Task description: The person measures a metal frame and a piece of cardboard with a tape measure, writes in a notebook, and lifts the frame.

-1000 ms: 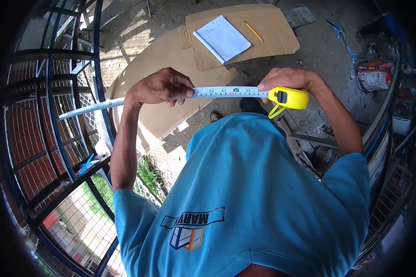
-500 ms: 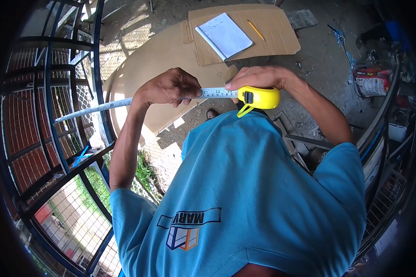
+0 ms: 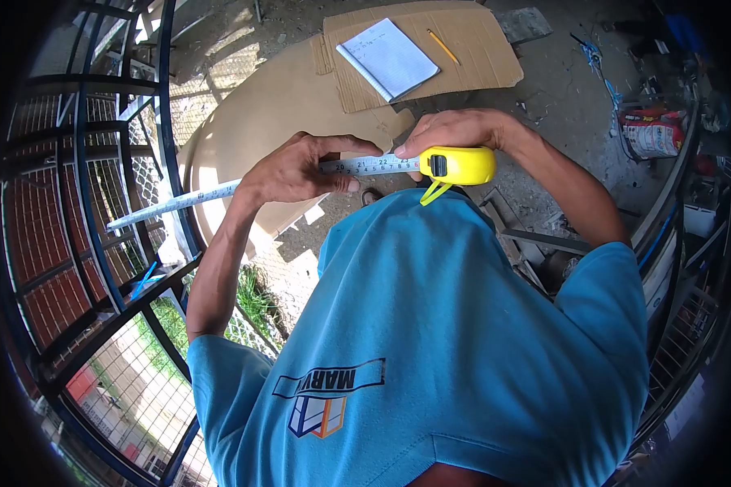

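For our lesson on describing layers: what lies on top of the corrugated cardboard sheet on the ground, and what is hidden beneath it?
On the cardboard sheet lie an open notebook and a yellow pencil, apart from each other. It partly overlaps a larger tan board; whatever lies under the cardboard itself is covered.

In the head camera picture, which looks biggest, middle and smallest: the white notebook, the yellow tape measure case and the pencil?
1. Notebook, looks largest.
2. Yellow tape measure case, held in the right hand, much nearer the camera, so its true rank against the notebook is unsure.
3. Pencil, smallest.
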Demonstrator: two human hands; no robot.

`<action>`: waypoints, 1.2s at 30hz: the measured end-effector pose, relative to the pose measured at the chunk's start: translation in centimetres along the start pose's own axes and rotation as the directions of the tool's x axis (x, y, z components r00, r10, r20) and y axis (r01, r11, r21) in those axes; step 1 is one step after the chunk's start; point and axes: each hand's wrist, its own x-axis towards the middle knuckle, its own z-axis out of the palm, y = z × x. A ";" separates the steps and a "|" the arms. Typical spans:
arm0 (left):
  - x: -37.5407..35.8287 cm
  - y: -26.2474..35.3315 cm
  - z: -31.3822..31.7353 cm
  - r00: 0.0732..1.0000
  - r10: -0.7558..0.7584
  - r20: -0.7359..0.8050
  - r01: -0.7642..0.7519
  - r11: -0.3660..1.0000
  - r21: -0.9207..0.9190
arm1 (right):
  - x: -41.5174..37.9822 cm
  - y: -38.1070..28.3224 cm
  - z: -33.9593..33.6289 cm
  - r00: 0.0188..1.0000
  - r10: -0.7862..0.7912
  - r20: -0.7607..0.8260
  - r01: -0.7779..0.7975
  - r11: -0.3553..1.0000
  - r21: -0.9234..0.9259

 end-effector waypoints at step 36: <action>0.3 -0.4 -0.9 0.999 -0.036 0.007 0.036 0.999 0.039 | 0.9 0.0 -0.6 0.999 0.006 0.046 -0.006 1.000 0.014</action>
